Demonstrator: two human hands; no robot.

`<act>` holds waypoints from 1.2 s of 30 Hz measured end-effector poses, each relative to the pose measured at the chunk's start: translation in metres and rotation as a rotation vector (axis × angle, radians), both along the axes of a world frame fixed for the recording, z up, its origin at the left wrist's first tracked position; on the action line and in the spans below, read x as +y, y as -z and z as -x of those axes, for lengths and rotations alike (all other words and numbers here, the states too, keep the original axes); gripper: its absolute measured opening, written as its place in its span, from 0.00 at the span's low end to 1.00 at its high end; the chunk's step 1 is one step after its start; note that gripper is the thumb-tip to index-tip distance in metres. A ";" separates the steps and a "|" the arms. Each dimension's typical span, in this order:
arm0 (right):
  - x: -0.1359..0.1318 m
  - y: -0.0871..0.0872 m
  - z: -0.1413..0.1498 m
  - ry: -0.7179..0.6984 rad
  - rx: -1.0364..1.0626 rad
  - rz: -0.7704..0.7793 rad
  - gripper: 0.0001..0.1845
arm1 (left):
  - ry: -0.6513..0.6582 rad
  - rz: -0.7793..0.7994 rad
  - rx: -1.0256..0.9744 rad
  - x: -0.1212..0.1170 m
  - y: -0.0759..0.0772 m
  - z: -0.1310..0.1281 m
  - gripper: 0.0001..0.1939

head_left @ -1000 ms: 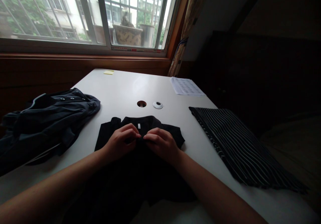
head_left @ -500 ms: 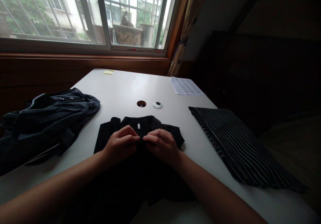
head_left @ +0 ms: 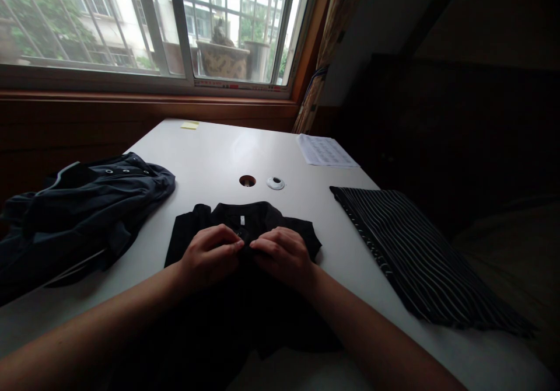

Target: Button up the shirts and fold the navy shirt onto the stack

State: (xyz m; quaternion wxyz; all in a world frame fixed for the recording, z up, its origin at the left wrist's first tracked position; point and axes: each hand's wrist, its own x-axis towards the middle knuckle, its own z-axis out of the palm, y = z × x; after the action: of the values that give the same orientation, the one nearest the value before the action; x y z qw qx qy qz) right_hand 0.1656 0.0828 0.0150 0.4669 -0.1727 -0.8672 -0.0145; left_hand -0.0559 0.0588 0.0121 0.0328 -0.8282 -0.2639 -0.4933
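A black collared shirt [head_left: 262,303] lies spread on the white table [head_left: 210,157], its collar toward the window and a small white label [head_left: 242,220] inside the neck. Just below that label, my left hand [head_left: 212,254] pinches the shirt's front at the neck opening. My right hand [head_left: 284,255] grips the cloth from the other side, its fingertips close to those of the left. What exactly lies between the fingertips, perhaps an edge of the placket, is too dark to make out.
A dark jacket [head_left: 100,204] with metal eyelets lies crumpled at the left. To the right is a folded striped black cloth [head_left: 406,245]. Farther back are printed papers [head_left: 326,150], a yellow sticky note [head_left: 189,125], a cable hole [head_left: 247,181] and its round cover [head_left: 275,182].
The fingers of my left hand have shifted slightly at the neck opening, the index finger now more stretched. My right hand and the shirt stay almost where they were.
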 end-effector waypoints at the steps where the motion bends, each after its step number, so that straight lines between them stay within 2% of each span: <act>1: 0.000 0.000 0.000 0.004 0.005 -0.001 0.08 | 0.002 -0.016 0.005 0.000 0.000 0.000 0.05; 12: -0.004 0.000 0.010 0.011 0.083 0.169 0.04 | -0.055 -0.089 0.057 0.003 -0.005 0.000 0.04; 20: -0.001 0.000 0.012 0.006 0.123 0.300 0.06 | -0.054 -0.129 0.134 0.008 0.001 0.003 0.02; 25: 0.001 0.004 0.011 -0.020 0.092 0.346 0.05 | -0.063 -0.041 0.068 0.010 0.005 0.001 0.03; 29: 0.001 0.005 0.010 -0.037 0.051 0.359 0.06 | -0.062 0.034 -0.006 0.009 0.002 -0.002 0.06; 33: 0.001 0.003 0.011 -0.038 0.045 0.334 0.07 | 0.036 0.086 -0.023 0.010 -0.003 -0.004 0.09; 36: 0.001 -0.001 0.011 0.021 0.055 0.280 0.06 | 0.067 0.156 -0.036 0.011 -0.003 -0.004 0.09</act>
State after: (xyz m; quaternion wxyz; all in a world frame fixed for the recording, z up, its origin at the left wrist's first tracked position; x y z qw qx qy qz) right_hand 0.1545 0.0835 0.0159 0.4617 -0.2456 -0.8457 0.1067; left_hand -0.0519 0.0693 0.0153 -0.0530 -0.8277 -0.2739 -0.4868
